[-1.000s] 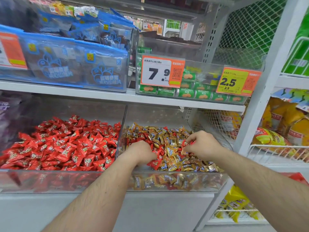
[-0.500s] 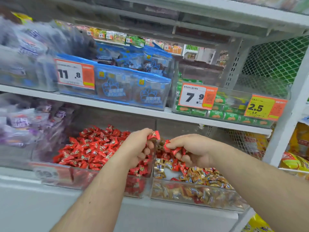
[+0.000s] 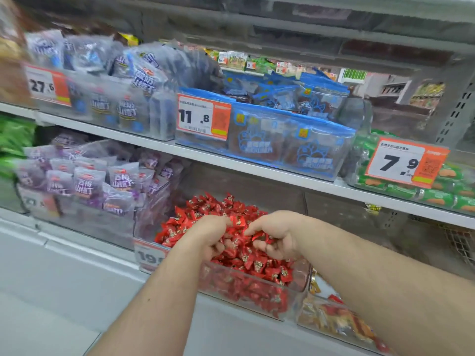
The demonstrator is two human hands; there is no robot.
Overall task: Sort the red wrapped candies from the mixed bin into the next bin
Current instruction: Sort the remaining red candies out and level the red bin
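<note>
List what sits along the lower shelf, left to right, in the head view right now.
Green packets → purple-and-white snack packets → clear bin of red wrapped candies, with left hand then right hand over it → clear mixed bin of gold and red candies.

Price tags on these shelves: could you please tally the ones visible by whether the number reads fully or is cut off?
Fully readable: 3, namely 27.6, 11.8 and 7.9.
Partly hidden: 1, the tag on the red bin, behind the left hand's forearm.
Too blurred to read: 1, a tag at far left.
Total: 5. Small distant labels are not counted.
</note>
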